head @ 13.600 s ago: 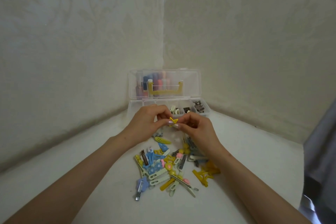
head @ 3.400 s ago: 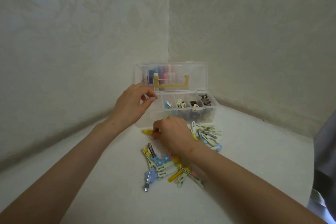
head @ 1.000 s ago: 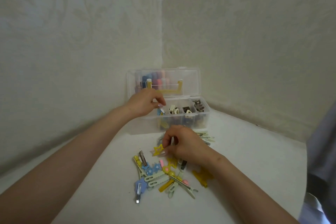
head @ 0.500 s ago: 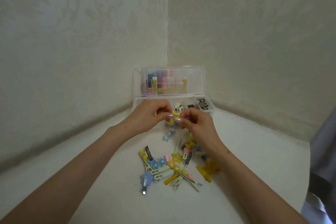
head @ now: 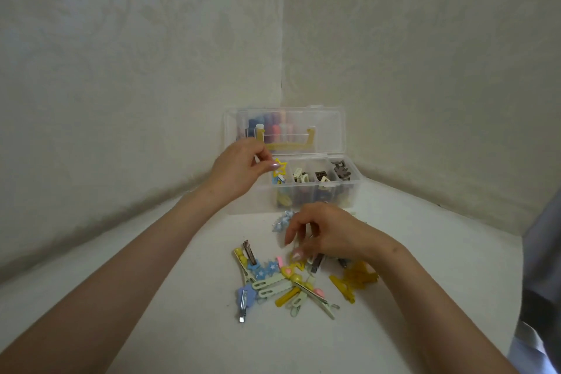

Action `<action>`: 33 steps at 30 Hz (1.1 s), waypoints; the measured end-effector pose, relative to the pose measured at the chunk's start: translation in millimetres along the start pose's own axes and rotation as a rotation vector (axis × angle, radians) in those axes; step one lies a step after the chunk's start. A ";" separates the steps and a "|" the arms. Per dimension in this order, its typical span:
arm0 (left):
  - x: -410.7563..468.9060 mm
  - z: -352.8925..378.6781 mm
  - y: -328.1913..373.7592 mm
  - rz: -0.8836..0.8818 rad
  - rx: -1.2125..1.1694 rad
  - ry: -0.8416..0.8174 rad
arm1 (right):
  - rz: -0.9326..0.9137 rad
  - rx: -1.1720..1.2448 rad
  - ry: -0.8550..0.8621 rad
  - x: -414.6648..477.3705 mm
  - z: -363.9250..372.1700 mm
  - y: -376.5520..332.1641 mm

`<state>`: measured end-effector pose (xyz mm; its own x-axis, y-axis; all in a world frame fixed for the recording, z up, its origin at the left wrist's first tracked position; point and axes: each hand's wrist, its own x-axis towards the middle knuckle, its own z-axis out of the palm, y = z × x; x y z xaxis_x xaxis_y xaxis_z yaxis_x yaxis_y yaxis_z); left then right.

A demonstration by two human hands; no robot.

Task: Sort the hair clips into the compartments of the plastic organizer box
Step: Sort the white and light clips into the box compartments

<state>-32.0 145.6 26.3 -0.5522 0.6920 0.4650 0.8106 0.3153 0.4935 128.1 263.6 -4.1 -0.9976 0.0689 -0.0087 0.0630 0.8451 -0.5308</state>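
The left hand (head: 239,171) is up by the clear plastic box (head: 349,191). Its fingers (head: 273,165) pinch a little yellow star clip (head: 280,167) and hold it right over the part of the box at the left end. The box sits open in the corner, with its lid (head: 331,130) standing up at the back. Some parts of the box already have clips in them: pale ones, brown ones and dark ones. So the job is started but it looks far from done. A big pile of clips (head: 288,282) lies on the table (head: 182,328), blue, yellow, green and pink all mixed up. The right hand (head: 331,235) is down at that pile with its fingers bent onto the clips. I cannot tell if it has got hold of one. The star goes in next, I think, then all the rest.
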 end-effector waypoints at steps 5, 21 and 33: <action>20.6 4.1 -7.2 -0.046 0.167 -0.040 | 0.014 -0.093 -0.006 -2.4 2.0 -1.8; 31.2 17.4 -1.2 0.004 0.282 -0.232 | -0.025 -0.113 -0.007 -3.4 5.0 -8.0; -8.0 0.6 -1.0 0.139 0.110 -0.092 | -0.011 -0.122 -0.014 -1.7 5.6 -3.6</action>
<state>-28.2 140.1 21.6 -0.4172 0.7886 0.4517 0.8971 0.2778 0.3436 129.4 257.5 -6.9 -0.9985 0.0525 -0.0160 0.0543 0.9042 -0.4236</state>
